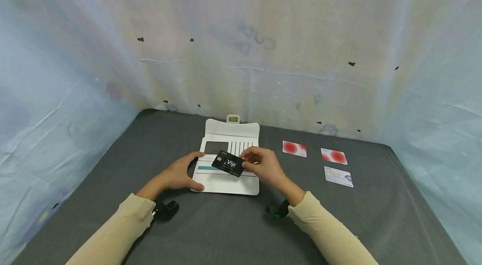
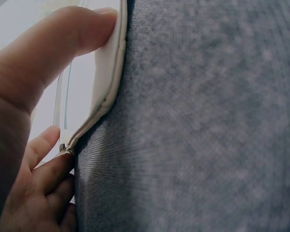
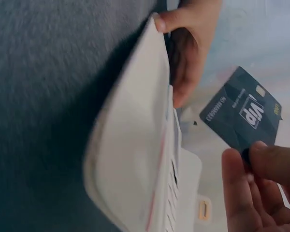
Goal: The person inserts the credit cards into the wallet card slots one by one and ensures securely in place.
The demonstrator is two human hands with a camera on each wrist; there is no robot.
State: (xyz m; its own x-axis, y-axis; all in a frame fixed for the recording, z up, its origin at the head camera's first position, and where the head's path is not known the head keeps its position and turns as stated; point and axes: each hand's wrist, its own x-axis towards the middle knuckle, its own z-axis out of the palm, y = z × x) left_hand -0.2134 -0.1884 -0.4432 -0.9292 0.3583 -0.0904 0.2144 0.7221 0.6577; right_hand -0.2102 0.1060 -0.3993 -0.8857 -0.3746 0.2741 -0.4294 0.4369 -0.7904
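Note:
A white wallet [image 1: 227, 186] lies unfolded on the dark grey table, its flap and clasp [image 1: 233, 119] pointing away from me. My left hand [image 1: 178, 175] holds its left side, with the thumb [image 2: 63, 46] on top near the front corner and the fingers at the edge. Between thumb and fingers, my right hand [image 1: 266, 167] pinches a black VIP card [image 1: 228, 163] by one end. That card is tilted above the middle of the wallet; in the right wrist view it stands apart from the card slots [image 3: 171, 203].
To the right of the wallet lie two red-and-white cards, one nearer [image 1: 294, 148] and one farther right [image 1: 334, 156]. A silver-white card [image 1: 339, 176] is just in front of the latter. A pale patterned curtain [image 1: 263, 47] hangs behind the grey table [image 1: 211, 231].

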